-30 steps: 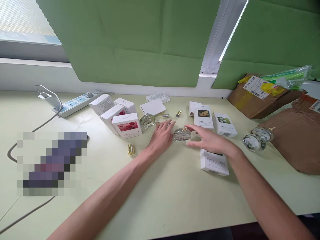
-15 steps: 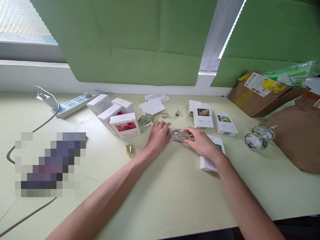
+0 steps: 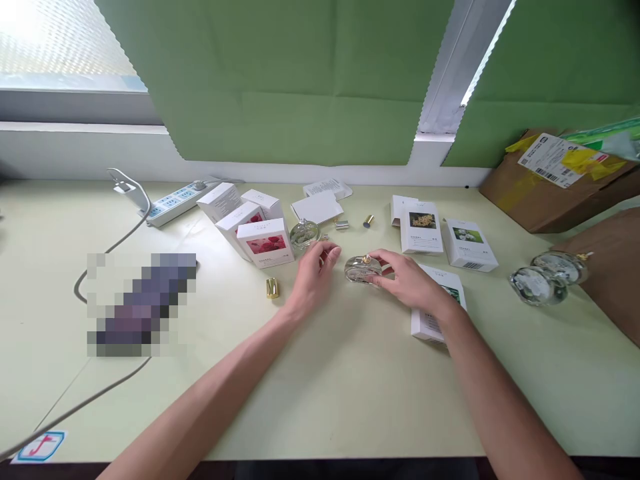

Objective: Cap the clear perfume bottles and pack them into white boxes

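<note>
A round clear glass bottle (image 3: 361, 269) with a gold top lies on the pale green table (image 3: 320, 387). My right hand (image 3: 410, 280) grips it from the right, fingers closed round its side. My left hand (image 3: 314, 272) rests just left of the bottle with its fingers curled in a pinch; what they hold is too small to make out. A second glass bottle (image 3: 304, 234) stands behind my left hand. A gold cap (image 3: 272, 287) lies to that hand's left.
White boxes with red flowers (image 3: 265, 241) stand at the back left, other white boxes (image 3: 421, 230) at the back right, one (image 3: 440, 313) under my right wrist. Two more glass bottles (image 3: 537, 285) lie far right by brown parcels (image 3: 550, 183). A power strip (image 3: 175, 202) and its cable lie at left.
My right hand came in from the right and closed on the glass bottle. My left hand went from flat and open to curled. The camera view shifted left.
</note>
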The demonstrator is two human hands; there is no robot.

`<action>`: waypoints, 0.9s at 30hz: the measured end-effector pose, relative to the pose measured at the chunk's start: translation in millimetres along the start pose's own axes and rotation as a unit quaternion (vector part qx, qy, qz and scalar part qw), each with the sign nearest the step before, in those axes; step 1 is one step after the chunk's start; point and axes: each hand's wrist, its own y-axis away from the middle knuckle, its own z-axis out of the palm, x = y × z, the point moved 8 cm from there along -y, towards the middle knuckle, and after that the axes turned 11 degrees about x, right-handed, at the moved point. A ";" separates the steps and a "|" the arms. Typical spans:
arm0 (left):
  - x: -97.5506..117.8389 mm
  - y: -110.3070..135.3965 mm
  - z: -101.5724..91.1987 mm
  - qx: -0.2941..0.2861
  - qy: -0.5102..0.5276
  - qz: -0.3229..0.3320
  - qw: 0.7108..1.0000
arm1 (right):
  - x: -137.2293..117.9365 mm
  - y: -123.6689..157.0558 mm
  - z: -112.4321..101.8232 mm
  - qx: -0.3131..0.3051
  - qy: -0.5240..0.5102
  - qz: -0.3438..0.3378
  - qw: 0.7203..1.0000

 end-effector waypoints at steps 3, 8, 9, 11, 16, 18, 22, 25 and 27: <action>-5.4 8.3 -4.8 -0.012 0.067 -0.056 0.996 | -5.0 3.5 5.4 -0.002 -0.018 -0.027 0.999; -14.7 6.8 -1.4 -0.042 0.145 -0.083 0.985 | -4.4 6.6 10.8 -0.013 -0.005 -0.023 1.000; -16.5 6.1 -0.4 -0.047 0.150 -0.086 0.984 | -4.2 6.7 11.4 -0.014 -0.004 -0.020 1.000; -19.7 5.4 1.1 -0.054 0.155 -0.096 0.982 | -5.2 6.7 11.5 -0.007 -0.002 -0.023 1.000; -22.3 6.4 3.0 -0.062 0.213 -0.126 0.967 | -10.9 7.9 15.2 -0.010 -0.021 -0.044 0.999; -24.5 6.6 3.8 -0.070 0.235 -0.141 0.959 | -11.6 8.8 17.3 -0.020 -0.026 -0.045 0.998; -27.5 5.7 5.9 -0.101 0.266 -0.153 0.946 | -10.6 9.5 18.1 -0.024 -0.023 -0.042 0.999; -25.6 5.9 6.7 -0.109 0.268 -0.141 0.947 | -9.8 9.4 18.1 -0.022 -0.026 -0.041 0.999; -22.4 7.7 6.8 -0.100 0.216 -0.116 0.964 | -9.2 9.5 18.4 -0.023 -0.029 -0.039 0.999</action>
